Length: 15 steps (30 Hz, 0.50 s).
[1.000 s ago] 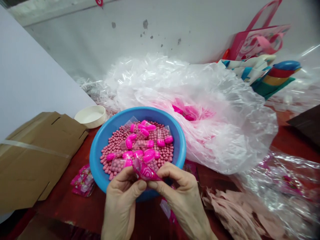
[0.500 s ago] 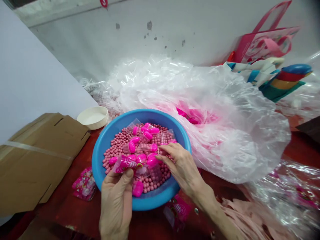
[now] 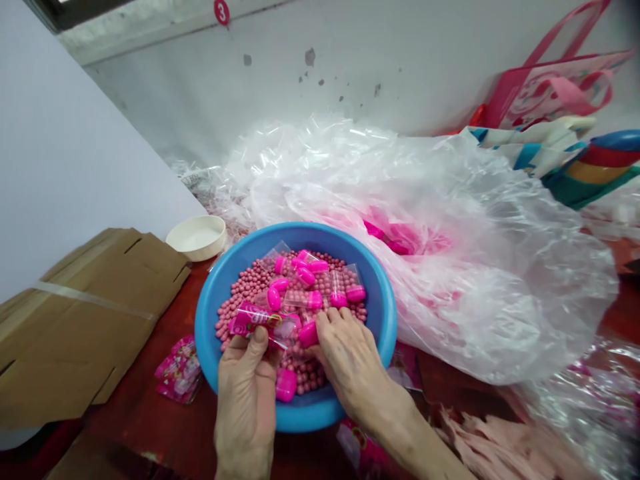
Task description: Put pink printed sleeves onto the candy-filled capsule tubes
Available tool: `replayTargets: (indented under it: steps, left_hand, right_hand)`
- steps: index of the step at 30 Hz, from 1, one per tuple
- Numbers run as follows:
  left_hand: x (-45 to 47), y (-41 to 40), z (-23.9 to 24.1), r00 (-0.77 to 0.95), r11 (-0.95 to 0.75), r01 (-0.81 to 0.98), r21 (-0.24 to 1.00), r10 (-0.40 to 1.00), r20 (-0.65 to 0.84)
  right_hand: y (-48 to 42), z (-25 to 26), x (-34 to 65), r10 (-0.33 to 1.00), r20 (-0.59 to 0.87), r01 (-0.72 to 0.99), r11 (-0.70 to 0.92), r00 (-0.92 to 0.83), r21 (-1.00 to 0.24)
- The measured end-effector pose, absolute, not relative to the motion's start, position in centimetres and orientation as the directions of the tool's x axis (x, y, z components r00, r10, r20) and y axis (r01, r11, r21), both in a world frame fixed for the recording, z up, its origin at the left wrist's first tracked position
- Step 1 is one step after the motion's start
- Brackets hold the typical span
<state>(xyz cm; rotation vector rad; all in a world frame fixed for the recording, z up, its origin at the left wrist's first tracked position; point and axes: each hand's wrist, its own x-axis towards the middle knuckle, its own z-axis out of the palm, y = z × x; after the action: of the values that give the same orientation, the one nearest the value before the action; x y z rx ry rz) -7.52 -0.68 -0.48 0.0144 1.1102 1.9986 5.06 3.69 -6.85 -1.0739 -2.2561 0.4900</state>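
Observation:
A blue basin [image 3: 385, 300] is filled with small pink balls [image 3: 240, 290]. Several clear plastic tubes with bright pink caps [image 3: 314, 300] lie on the balls. My left hand [image 3: 247, 393], over the near left rim, pinches a printed pink plastic packet [image 3: 255, 319] between thumb and fingers. Inside the basin, my right hand [image 3: 350, 360] has its fingers curled round a pink-capped tube [image 3: 307, 335]; the palm hides most of that tube. Another pink cap [image 3: 286, 385] rests near the front of the basin, between both hands.
Folded cardboard [image 3: 95, 320] and a shallow white dish [image 3: 197, 238] lie to the left. A printed packet pile [image 3: 179, 370] sits beside the basin. Large clear plastic bags [image 3: 475, 267] spread behind and right. Pinkish cloth [image 3: 495, 440] lies front right; a pink tote bag [image 3: 555, 93] stands by the wall.
My right hand has reached further into the basin and closed round a pink-capped tube. My left hand still holds the packet. The whole view has shifted slightly, so things sit further right.

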Motion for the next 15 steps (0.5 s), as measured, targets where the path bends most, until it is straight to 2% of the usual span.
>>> replayTargets:
  steps: [6,8,10,12,15]
  left_hand:
    - [-7.5,-0.6,-0.5,-0.647,-0.268,-0.665,0.697,0.672,-0.359]
    - [-7.4,-0.6,-0.4,-0.643,-0.263,-0.665,0.699,0.677,-0.358]
    - [-7.3,-0.5,-0.4,-0.638,-0.255,-0.666,0.701,0.682,-0.358]
    - [-7.2,-0.5,-0.3,-0.633,-0.248,-0.668,0.702,0.686,-0.36]
    - [-7.1,-0.5,-0.3,-0.63,-0.241,-0.664,0.708,0.689,-0.357]
  right_hand:
    - [3.6,-3.1,5.6,0.845,0.298,0.458,0.5,-0.443,-0.735]
    - [3.5,-1.6,5.3,0.879,0.231,0.352,0.39,-0.416,-0.851]
    - [3.2,-0.7,4.8,0.909,0.111,0.141,0.181,-0.401,-0.973]
    - [2.7,-0.5,4.2,0.918,0.004,-0.043,-0.014,-0.395,-0.999]
    - [2.1,-0.8,3.5,0.93,-0.027,-0.093,-0.066,-0.367,-0.993]
